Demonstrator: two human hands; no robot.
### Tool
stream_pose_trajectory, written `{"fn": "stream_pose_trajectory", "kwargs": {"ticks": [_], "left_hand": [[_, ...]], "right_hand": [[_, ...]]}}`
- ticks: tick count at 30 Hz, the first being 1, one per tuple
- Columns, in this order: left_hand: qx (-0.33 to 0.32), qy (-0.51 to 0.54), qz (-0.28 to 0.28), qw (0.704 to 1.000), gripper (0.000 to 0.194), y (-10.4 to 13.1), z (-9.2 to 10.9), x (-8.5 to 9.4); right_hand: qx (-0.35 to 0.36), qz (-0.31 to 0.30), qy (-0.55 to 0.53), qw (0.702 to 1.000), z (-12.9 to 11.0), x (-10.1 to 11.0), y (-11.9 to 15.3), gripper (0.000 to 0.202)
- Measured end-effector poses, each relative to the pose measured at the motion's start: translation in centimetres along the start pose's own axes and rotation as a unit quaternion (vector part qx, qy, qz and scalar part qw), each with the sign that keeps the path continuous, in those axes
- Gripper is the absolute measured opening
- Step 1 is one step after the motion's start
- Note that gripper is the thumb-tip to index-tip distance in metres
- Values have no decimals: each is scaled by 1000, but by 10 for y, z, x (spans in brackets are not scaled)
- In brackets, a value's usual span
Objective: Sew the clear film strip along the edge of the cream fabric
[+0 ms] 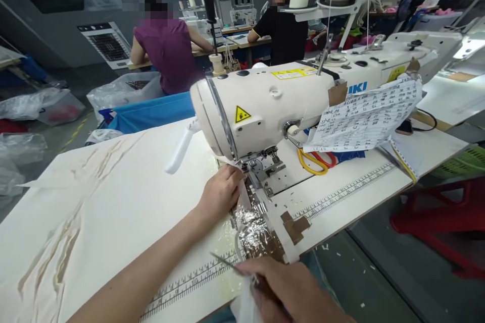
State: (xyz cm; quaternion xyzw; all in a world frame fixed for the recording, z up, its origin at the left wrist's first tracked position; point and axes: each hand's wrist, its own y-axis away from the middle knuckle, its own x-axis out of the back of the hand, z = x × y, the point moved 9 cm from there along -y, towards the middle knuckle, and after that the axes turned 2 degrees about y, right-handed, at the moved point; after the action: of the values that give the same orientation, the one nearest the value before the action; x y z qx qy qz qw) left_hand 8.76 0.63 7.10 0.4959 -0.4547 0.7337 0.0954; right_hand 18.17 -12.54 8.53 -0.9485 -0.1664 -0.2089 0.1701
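My left hand [223, 189] is closed beside the needle area of a white sewing machine [261, 106]. Its fingertips press together on a strip of white fabric [228, 160] near the presser foot. Lower down, at the table's front edge, my right hand [284, 285] is closed around a slim pointed metal tool [226, 262]; the grip hides the tool's other end. White fabric [248, 303] hangs at the fingers of this hand. Between my hands, shiny clear film [255, 229] covers part of the machine bed.
Cream fabric pieces [56, 257] lie across the left tabletop. Yellow-handled scissors [312, 162], red handles [328, 158] and handwritten paper [366, 113] are right of the machine head. A ruler strip [341, 192] runs along the front. A red stool [439, 227] stands right; two people sit beyond.
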Motion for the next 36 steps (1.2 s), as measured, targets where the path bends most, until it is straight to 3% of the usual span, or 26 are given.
{"fn": "stream_pose_trajectory", "kwargs": {"ticks": [3,6,10,13,24,36], "left_hand": [[31,92,4,995,11,2,-11,1],[55,159,-7,986,11,2,-18,-1],[69,196,-15,978,11,3,-23,-3],[64,196,-7,979,11,3,-24,-2],[81,174,-12,981,13,1,-26,-5],[88,167,-25,982,13,4,-29,-9]], "right_hand": [[-17,28,128,991,25,5,-1,32],[-45,82,189,978,44,17,-9,33],[-15,154,280,947,47,28,-24,30],[-3,166,333,928,49,25,-35,28],[3,169,347,923,52,21,-50,27],[3,171,336,926,52,24,-49,28]]}}
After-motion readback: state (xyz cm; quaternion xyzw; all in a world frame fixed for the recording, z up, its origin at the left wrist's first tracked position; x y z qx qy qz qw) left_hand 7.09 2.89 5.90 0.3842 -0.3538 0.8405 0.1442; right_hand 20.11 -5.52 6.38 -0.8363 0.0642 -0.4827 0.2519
